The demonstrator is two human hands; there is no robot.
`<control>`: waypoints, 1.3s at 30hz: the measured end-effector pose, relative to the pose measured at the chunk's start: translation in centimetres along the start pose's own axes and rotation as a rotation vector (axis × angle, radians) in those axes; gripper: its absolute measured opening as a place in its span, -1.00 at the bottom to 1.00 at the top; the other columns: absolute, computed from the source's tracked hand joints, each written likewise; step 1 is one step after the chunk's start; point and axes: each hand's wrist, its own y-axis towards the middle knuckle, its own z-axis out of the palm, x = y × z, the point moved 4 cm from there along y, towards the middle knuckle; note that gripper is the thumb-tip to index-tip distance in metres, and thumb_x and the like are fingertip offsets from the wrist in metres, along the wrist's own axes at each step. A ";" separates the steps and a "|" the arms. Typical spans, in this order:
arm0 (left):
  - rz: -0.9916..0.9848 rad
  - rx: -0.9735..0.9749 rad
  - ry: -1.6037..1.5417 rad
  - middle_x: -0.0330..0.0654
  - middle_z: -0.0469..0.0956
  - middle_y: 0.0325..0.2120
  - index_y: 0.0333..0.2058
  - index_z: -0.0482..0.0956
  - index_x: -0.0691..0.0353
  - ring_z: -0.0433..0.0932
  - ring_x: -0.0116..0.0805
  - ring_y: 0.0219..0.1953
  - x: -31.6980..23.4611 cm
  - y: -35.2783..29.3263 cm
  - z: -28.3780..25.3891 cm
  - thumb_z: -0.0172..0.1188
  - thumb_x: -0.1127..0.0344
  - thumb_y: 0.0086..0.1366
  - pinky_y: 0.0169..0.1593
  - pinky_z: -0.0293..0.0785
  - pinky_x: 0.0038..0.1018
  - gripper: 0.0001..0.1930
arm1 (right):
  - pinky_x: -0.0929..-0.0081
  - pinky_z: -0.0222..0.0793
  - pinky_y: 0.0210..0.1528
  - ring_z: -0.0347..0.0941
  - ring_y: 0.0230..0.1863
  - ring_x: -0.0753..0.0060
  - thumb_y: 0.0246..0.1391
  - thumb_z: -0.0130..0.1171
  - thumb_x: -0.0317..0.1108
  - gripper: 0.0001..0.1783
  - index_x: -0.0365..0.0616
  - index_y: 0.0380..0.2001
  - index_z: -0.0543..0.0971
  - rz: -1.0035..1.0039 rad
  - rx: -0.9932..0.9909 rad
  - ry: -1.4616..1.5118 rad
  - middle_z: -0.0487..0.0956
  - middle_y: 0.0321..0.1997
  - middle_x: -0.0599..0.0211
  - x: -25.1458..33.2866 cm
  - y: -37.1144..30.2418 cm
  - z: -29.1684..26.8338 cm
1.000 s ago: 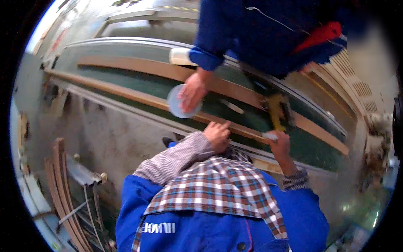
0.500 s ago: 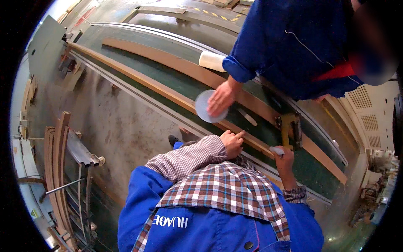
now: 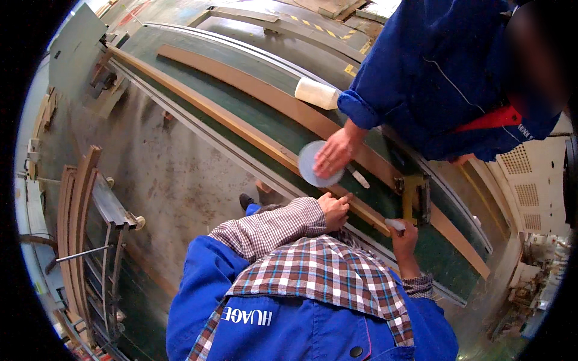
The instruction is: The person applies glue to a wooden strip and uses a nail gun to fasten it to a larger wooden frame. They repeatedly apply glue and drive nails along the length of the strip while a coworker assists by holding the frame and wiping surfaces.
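A long narrow wooden strip [image 3: 241, 130] runs diagonally across a green-topped bench [image 3: 448, 259]. My left hand [image 3: 334, 212] is closed at the strip's near edge, its fingertips on the wood. Beside the strip's right end, my right hand [image 3: 406, 239] grips a small whitish object [image 3: 395, 224]; its kind is hidden by my fingers. Across the bench, a co-worker's hand [image 3: 341, 150] holds a round translucent disc, like a lid or shallow dish [image 3: 313, 163], over the strip just beyond my left hand.
A wider curved brown board [image 3: 241, 78] lies beyond the strip. On it rests a white bottle-like container [image 3: 316, 93]. A yellowish clamp-like tool [image 3: 415, 198] and a small pale flat stick [image 3: 359, 177] lie nearby. Curved wooden pieces [image 3: 78, 222] stand on a rack at left.
The view has shifted slightly. The co-worker's hand and disc have come a little nearer my left hand. Both my hands keep roughly their places.
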 end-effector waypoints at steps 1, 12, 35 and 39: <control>0.009 0.022 0.010 -0.11 0.28 0.11 -0.34 0.43 0.21 0.50 -0.32 -0.38 0.0 0.1 0.0 0.06 0.11 0.13 -0.20 0.34 -0.33 -0.72 | 0.32 0.31 -0.30 0.47 -0.35 0.22 -0.20 0.36 -0.33 -0.77 -0.07 -0.39 0.58 -0.051 -0.013 -0.038 0.55 -0.33 0.27 -0.4 -0.1 0.1; 0.018 0.028 0.085 -0.11 0.31 0.08 -0.36 0.48 0.20 0.48 -0.37 -0.36 -0.2 0.0 0.2 0.02 0.14 0.16 -0.21 0.36 -0.37 -0.75 | 0.32 0.30 -0.24 0.47 -0.35 0.21 -0.17 0.33 -0.32 -0.76 -0.09 -0.36 0.57 -0.172 -0.032 -0.072 0.57 -0.35 0.29 0.8 0.0 0.1; 0.064 -0.075 0.029 -0.11 0.37 0.02 -0.39 0.45 0.17 0.50 -0.34 -0.47 0.4 0.2 0.9 0.00 0.16 0.15 -0.30 0.33 -0.32 -0.79 | 0.41 0.27 -0.35 0.39 -0.47 0.30 -0.24 0.36 -0.43 -0.73 -0.16 -0.37 0.56 -0.273 -0.069 -0.182 0.54 -0.42 0.29 0.9 0.2 0.5; 0.041 -0.042 0.015 -0.09 0.36 0.04 -0.37 0.44 0.18 0.52 -0.33 -0.46 0.4 0.1 0.8 0.00 0.15 0.15 -0.25 0.33 -0.31 -0.77 | 0.40 0.26 -0.32 0.38 -0.48 0.31 -0.24 0.36 -0.41 -0.74 -0.15 -0.38 0.56 -0.179 -0.061 -0.115 0.53 -0.44 0.31 0.7 0.2 0.6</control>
